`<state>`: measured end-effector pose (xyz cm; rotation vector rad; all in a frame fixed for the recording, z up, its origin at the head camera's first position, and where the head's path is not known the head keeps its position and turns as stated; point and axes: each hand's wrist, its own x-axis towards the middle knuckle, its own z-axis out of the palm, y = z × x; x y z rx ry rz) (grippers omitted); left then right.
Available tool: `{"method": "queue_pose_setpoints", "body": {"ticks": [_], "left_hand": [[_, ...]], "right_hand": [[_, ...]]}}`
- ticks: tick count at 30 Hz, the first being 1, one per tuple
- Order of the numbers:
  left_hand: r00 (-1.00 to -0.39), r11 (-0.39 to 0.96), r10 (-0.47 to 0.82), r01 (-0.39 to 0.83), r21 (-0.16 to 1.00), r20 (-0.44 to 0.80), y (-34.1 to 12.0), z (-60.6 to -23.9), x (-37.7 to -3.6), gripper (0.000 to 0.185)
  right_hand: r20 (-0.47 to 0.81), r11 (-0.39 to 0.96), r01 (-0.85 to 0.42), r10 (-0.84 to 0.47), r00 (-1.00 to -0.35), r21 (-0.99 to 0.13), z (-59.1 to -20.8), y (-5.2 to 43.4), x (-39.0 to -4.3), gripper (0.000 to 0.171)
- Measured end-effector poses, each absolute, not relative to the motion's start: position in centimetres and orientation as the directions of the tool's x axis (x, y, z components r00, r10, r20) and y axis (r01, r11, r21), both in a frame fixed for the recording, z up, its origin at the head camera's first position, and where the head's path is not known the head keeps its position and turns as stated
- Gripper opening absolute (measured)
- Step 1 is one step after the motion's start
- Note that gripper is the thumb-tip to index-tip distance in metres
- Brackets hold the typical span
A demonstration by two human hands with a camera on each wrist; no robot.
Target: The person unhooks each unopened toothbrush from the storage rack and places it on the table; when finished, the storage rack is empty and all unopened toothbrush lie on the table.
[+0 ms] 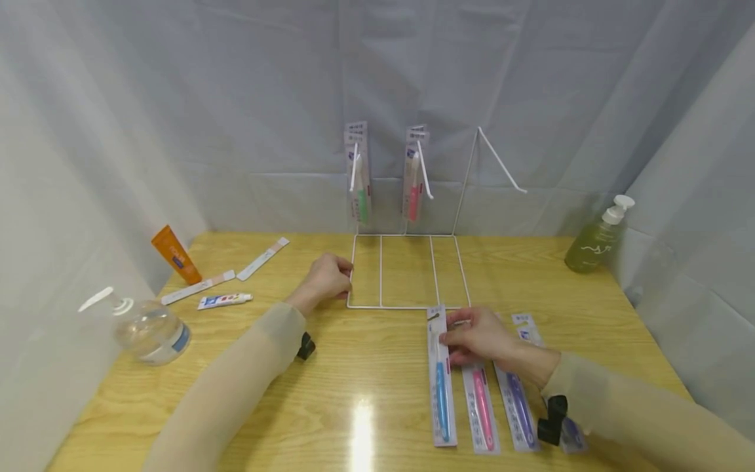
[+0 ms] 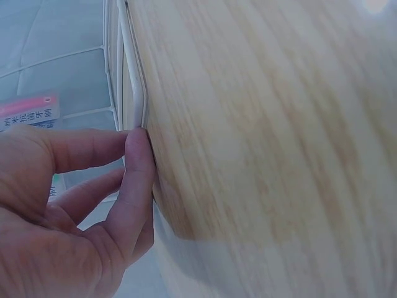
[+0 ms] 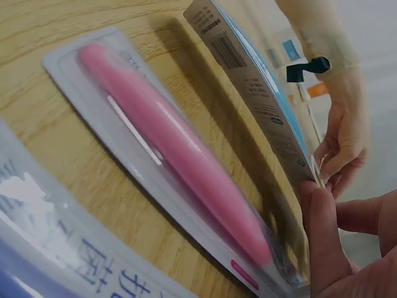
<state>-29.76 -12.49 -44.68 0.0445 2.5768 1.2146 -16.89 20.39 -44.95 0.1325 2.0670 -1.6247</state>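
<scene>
My left hand point(image 1: 328, 278) pinches the left side of a white wire rack point(image 1: 407, 307) between thumb and fingers; the left wrist view shows the wire at the fingertips. My right hand point(image 1: 480, 335) pinches the upper part of a packaged blue toothbrush point(image 1: 441, 393), its card tilted up off the table in the right wrist view. Under and beside that hand lie a packaged pink toothbrush point(image 1: 483, 410) and a packaged purple toothbrush point(image 1: 519, 410). Another purple one point(image 1: 571, 434) is partly hidden by the right forearm.
Packaged green toothbrushes point(image 1: 362, 196) hang on the rack's left hook, red-pink ones point(image 1: 413, 196) on the middle hook; the right hook point(image 1: 501, 160) is bare. At left stand a clear pump bottle point(image 1: 153, 331), an orange tube point(image 1: 177, 254) and a toothpaste tube point(image 1: 224, 300). A green pump bottle point(image 1: 594, 242) stands right.
</scene>
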Motion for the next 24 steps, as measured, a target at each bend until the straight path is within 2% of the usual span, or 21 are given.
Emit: {"method": "queue_pose_setpoints", "body": {"ticks": [3,10,16,20,24], "left_hand": [[-0.957,0.646,0.149,-0.096,0.758,-0.248,-12.5,-44.7,-29.7,0.061],[-0.957,0.648,0.151,-0.094,0.756,-0.249,-12.5,-44.7,-29.7,0.062],[-0.954,0.641,0.149,-0.108,0.760,-0.261,-12.3,-44.6,-29.8,0.063],[-0.950,0.634,0.147,-0.123,0.764,-0.275,-12.4,-44.6,-29.8,0.064],[-0.953,0.632,0.151,-0.112,0.767,-0.264,-12.5,-44.7,-29.7,0.063]], "right_hand": [[-0.464,0.331,0.382,-0.221,-0.858,-0.863,-45.2,20.3,-16.9,0.061],[-0.467,0.410,0.361,-0.193,-0.863,-0.837,-45.4,20.0,-16.8,0.058],[-0.424,0.437,0.287,-0.258,-0.868,-0.852,-44.0,21.5,-17.2,0.055],[-0.383,0.420,0.246,-0.283,-0.879,-0.873,-41.9,22.4,-19.3,0.055],[-0.250,0.319,0.158,-0.273,-0.929,-0.934,-39.4,22.5,-22.9,0.054]]}}
